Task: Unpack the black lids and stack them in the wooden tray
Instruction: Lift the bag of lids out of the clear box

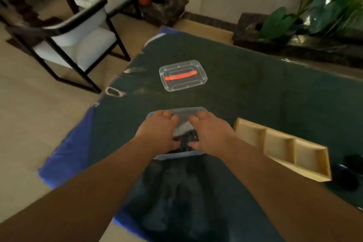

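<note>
A clear plastic box sits on the dark green table cloth in front of me. Both hands reach down into it. My left hand and my right hand are curled around a bundle of black lids in clear wrapping inside the box. Their fingers hide most of the bundle. The wooden tray with three compartments lies just right of the box, and its compartments hold nothing.
The box's clear cover with an orange handle lies farther back on the table. Dark round objects sit right of the tray. Chairs stand to the left, potted plants behind the table.
</note>
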Tool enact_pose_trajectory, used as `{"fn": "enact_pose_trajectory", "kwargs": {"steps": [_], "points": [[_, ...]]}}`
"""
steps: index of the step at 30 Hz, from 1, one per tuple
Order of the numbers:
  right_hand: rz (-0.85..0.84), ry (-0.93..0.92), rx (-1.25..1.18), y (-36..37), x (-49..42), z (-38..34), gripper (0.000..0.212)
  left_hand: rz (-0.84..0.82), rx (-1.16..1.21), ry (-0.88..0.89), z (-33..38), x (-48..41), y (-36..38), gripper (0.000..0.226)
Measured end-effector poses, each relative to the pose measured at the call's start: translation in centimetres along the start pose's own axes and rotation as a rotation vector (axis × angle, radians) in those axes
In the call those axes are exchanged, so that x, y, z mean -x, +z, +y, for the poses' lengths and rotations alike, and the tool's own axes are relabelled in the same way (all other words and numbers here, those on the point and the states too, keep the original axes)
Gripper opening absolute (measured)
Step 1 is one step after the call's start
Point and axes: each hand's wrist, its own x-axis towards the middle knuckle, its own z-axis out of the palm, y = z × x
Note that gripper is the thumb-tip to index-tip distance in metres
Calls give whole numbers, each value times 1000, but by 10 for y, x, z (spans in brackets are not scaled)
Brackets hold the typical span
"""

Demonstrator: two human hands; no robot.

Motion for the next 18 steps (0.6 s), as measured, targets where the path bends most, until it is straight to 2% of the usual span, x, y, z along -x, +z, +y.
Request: {"fn": "enact_pose_trajectory", "kwargs": {"steps": [3, 7, 11, 16, 18], "points": [[-103, -52, 84, 16, -30, 0, 74, -67, -79, 22, -6, -19, 19, 84], [-257, -59, 178, 28, -56, -5, 68, -66, -232, 29, -2, -30, 28, 87], [-304, -41, 216, 37, -64, -10, 65, -41, -323, 41, -1, -32, 39, 71], [-267, -47, 176, 41, -63, -10, 66, -229, -194, -70, -2, -33, 46, 91], [-262, -41, 160, 41, -63, -9, 64, -269, -132, -71, -2, -36, 41, 91]]}}
